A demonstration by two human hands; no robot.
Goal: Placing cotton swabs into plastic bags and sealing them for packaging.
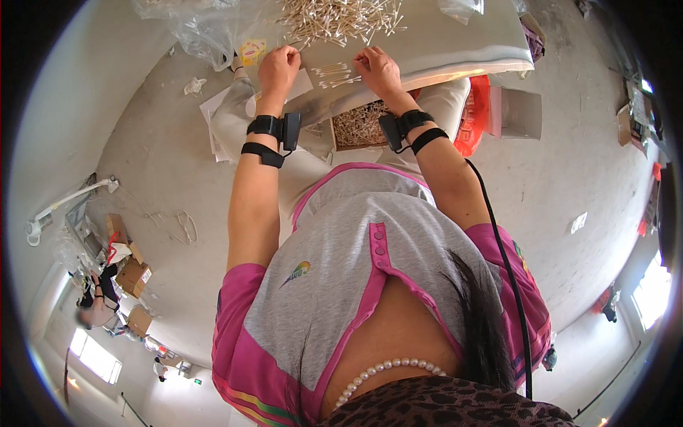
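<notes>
While flanking cotton swabs (332,70) on the counter (455,44), with left hand (279,69) and right hand (378,69) curled, cannot tell whether gripping

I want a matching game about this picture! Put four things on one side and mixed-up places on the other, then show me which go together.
Things:
1. Big heap of cotton swabs
2. Small group of cotton swabs
3. Box of cotton swabs
4. Yellow printed piece

Places:
A. Just left of the left hand
B. Farther up the table, beyond both hands
C. Below the table edge, between the legs
D. On the table, right between the left hand and the right hand

Right pairs: 1-B, 2-D, 3-C, 4-A
</notes>
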